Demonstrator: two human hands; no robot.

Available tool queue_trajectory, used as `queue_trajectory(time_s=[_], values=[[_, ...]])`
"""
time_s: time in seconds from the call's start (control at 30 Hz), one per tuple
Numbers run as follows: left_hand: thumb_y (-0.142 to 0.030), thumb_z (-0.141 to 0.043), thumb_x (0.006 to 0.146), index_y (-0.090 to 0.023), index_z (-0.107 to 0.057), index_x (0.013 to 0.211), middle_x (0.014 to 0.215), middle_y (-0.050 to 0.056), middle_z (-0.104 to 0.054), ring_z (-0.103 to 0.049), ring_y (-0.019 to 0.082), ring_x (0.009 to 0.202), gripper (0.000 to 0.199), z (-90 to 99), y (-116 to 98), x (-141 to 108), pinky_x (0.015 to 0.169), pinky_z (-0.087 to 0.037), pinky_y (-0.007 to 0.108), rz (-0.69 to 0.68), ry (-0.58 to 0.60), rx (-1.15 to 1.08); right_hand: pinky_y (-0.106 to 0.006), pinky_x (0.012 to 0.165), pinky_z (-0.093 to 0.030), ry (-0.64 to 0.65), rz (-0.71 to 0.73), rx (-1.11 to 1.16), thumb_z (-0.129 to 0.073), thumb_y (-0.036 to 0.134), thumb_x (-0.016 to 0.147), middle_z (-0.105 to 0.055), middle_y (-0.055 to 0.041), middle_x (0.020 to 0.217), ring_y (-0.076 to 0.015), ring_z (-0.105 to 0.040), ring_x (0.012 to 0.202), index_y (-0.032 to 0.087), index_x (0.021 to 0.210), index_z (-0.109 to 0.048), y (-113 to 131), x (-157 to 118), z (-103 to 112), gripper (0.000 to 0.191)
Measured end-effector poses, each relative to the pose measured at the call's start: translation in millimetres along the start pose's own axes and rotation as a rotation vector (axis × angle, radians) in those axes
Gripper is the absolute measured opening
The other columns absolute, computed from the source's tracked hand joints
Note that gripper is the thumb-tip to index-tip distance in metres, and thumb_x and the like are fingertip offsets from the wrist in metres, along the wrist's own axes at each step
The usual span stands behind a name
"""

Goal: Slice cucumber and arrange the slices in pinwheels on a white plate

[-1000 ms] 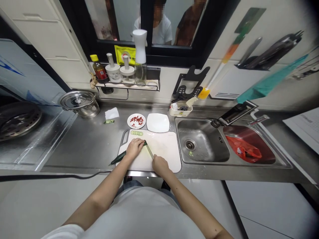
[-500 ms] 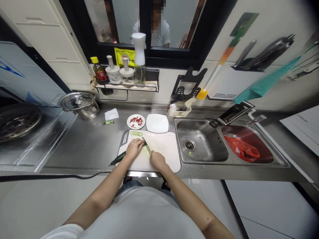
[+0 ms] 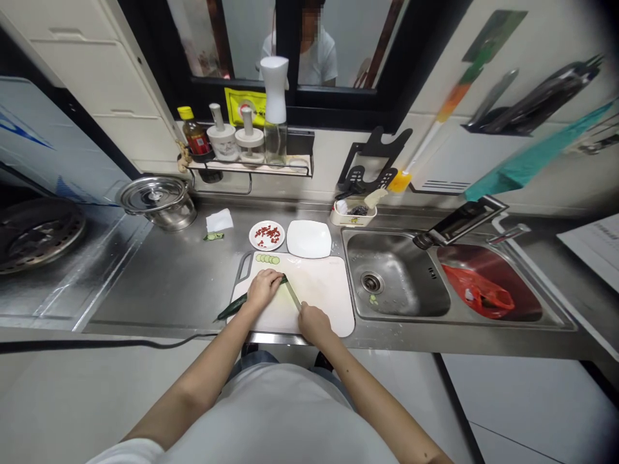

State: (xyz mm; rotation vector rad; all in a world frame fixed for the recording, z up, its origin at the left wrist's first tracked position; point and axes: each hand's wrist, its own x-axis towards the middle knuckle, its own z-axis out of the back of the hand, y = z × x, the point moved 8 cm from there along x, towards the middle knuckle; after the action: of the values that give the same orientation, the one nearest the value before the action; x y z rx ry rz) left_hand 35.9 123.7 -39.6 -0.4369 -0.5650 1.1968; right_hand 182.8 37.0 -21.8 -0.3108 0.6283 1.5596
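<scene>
My left hand point(image 3: 264, 287) is closed over a dark green cucumber point(image 3: 233, 307), whose long end sticks out to the lower left past the white cutting board point(image 3: 329, 290). In my right hand point(image 3: 314, 323) is a knife point(image 3: 293, 296), its blade pointing up and left beside the cut end of the cucumber. My left fingers hide most of that end, so I cannot tell whether the blade touches it. A row of several cucumber slices point(image 3: 267, 259) lies along the board's upper left edge.
Behind the board stand a plate of chopped red pieces point(image 3: 267, 246) and a white square plate point(image 3: 309, 238). A double sink point(image 3: 394, 309) lies to the right, with a red plastic bag point(image 3: 483, 298) in it. A lidded steel pot point(image 3: 167, 205) stands at the left.
The camera view has shifted slightly. The knife handle and my right hand have come slightly down and right relative to the board. My left hand keeps its hold on the cucumber.
</scene>
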Motion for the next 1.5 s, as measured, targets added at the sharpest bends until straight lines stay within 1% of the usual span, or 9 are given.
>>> queue_trajectory(time_s=[0.3, 0.53, 0.67, 0.9, 1.1, 1.2, 1.33, 1.43, 1.5], values=[[-0.028, -0.05, 0.093, -0.024, -0.071, 0.103, 0.098, 0.005, -0.067, -0.057, 0.02, 0.097, 0.023, 2.4, -3, -1, 0.088, -0.045, 0.032, -0.001, 0.001, 0.01, -0.032, 0.079, -0.047, -0.037, 0.006, 0.029, -0.033, 0.01, 0.091, -0.068, -0.0179, 0.106, -0.0249, -0.065, 0.103, 0.01, 0.115, -0.058, 13, 23, 13, 0.035], [-0.03, -0.049, 0.094, -0.024, -0.071, 0.103, 0.097, 0.005, -0.068, -0.058, 0.02, 0.094, 0.025, 0.6, -3, -1, 0.085, -0.045, 0.032, -0.013, 0.002, 0.01, -0.032, 0.08, -0.047, -0.031, 0.012, 0.03, -0.034, 0.009, 0.09, -0.068, -0.0183, 0.108, -0.0258, -0.065, 0.104, 0.01, 0.116, -0.059, 12, 17, 16, 0.036], [-0.03, -0.049, 0.094, -0.023, -0.071, 0.102, 0.098, 0.005, -0.069, -0.058, 0.019, 0.094, 0.025, 1.4, -3, -1, 0.085, -0.045, 0.032, -0.017, -0.014, 0.005, -0.032, 0.079, -0.047, 0.005, -0.007, 0.036, -0.035, 0.01, 0.09, -0.068, -0.0183, 0.108, -0.0258, -0.065, 0.103, 0.01, 0.116, -0.059, 6, 7, 11, 0.035], [-0.031, -0.049, 0.094, -0.023, -0.071, 0.1, 0.098, 0.005, -0.069, -0.059, 0.02, 0.096, 0.024, 0.2, -2, 0, 0.087, -0.045, 0.032, -0.025, -0.01, 0.019, -0.03, 0.077, -0.045, 0.0, -0.003, 0.024, -0.036, 0.01, 0.09, -0.069, -0.0172, 0.103, -0.0244, -0.065, 0.101, 0.011, 0.115, -0.059, -5, -10, 2, 0.033], [-0.031, -0.048, 0.094, -0.023, -0.071, 0.1, 0.099, 0.005, -0.069, -0.058, 0.02, 0.097, 0.025, 0.0, -3, -1, 0.088, -0.045, 0.032, -0.009, -0.013, 0.047, -0.03, 0.076, -0.045, 0.028, -0.02, 0.012, -0.037, 0.012, 0.091, -0.069, -0.0164, 0.104, -0.0242, -0.065, 0.1, 0.012, 0.113, -0.06, -13, -21, 1, 0.031], [-0.032, -0.048, 0.094, -0.024, -0.07, 0.1, 0.1, 0.005, -0.069, -0.058, 0.02, 0.097, 0.024, -0.6, -1, -1, 0.088, -0.045, 0.033, 0.027, 0.006, 0.067, -0.031, 0.075, -0.045, -0.011, -0.018, -0.011, -0.035, 0.014, 0.093, -0.069, -0.0163, 0.102, -0.0246, -0.066, 0.098, 0.012, 0.113, -0.061, -19, -23, 2, 0.032], [-0.032, -0.049, 0.093, -0.024, -0.07, 0.101, 0.103, 0.005, -0.069, -0.059, 0.021, 0.1, 0.025, 1.1, 2, 1, 0.089, -0.045, 0.033, 0.069, 0.019, 0.05, -0.031, 0.075, -0.044, -0.109, -0.044, -0.074, -0.032, 0.016, 0.096, -0.07, -0.0157, 0.097, -0.0239, -0.066, 0.096, 0.015, 0.115, -0.059, -33, -24, 7, 0.033], [-0.031, -0.049, 0.093, -0.024, -0.07, 0.102, 0.103, 0.006, -0.069, -0.06, 0.021, 0.1, 0.025, 2.3, 4, 2, 0.089, -0.046, 0.033, 0.09, 0.023, 0.025, -0.029, 0.074, -0.043, -0.115, -0.096, -0.101, -0.032, 0.019, 0.097, -0.07, -0.0136, 0.094, -0.0223, -0.066, 0.094, 0.02, 0.12, -0.057, -43, -25, 10, 0.033], [-0.031, -0.048, 0.092, -0.024, -0.07, 0.103, 0.104, 0.006, -0.069, -0.06, 0.021, 0.1, 0.025, 2.7, 5, 2, 0.089, -0.046, 0.034, 0.101, 0.017, 0.013, -0.028, 0.073, -0.042, -0.123, -0.129, -0.105, -0.033, 0.022, 0.098, -0.07, -0.0125, 0.097, -0.0213, -0.066, 0.093, 0.023, 0.125, -0.054, -48, -26, 14, 0.034]])
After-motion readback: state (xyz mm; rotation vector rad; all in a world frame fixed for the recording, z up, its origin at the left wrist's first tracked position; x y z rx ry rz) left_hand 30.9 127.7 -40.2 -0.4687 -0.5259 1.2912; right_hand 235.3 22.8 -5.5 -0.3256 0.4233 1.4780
